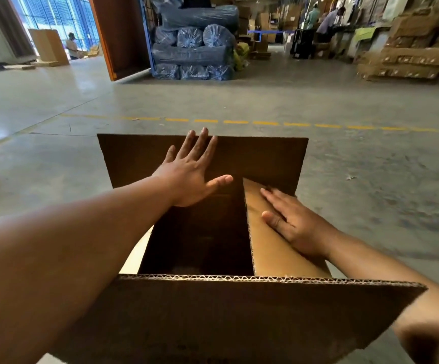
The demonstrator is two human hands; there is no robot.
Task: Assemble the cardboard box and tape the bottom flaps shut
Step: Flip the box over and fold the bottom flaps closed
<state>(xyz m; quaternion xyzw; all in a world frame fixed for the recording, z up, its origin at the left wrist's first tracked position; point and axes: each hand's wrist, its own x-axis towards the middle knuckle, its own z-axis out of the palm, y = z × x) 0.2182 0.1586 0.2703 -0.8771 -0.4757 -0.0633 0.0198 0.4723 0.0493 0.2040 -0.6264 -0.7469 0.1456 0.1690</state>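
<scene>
A brown cardboard box point(213, 311) stands right in front of me with its flaps up and its dark inside showing. The far flap point(260, 156) stands upright, and my left hand point(190, 174) lies flat against it with fingers spread. The right side flap point(270, 248) is folded inward over the opening, and my right hand point(291, 222) presses flat on it. The near flap point(239, 306) leans toward me, its corrugated edge visible. A pale left flap point(134, 256) shows partly beneath my left forearm. No tape is in view.
Grey concrete floor point(370, 179) with a dashed yellow line point(239, 122) runs beyond the box. Blue plastic-wrapped bundles point(194, 46) are stacked at the back centre, cardboard stacks point(410, 56) at the back right. People stand far back left and right.
</scene>
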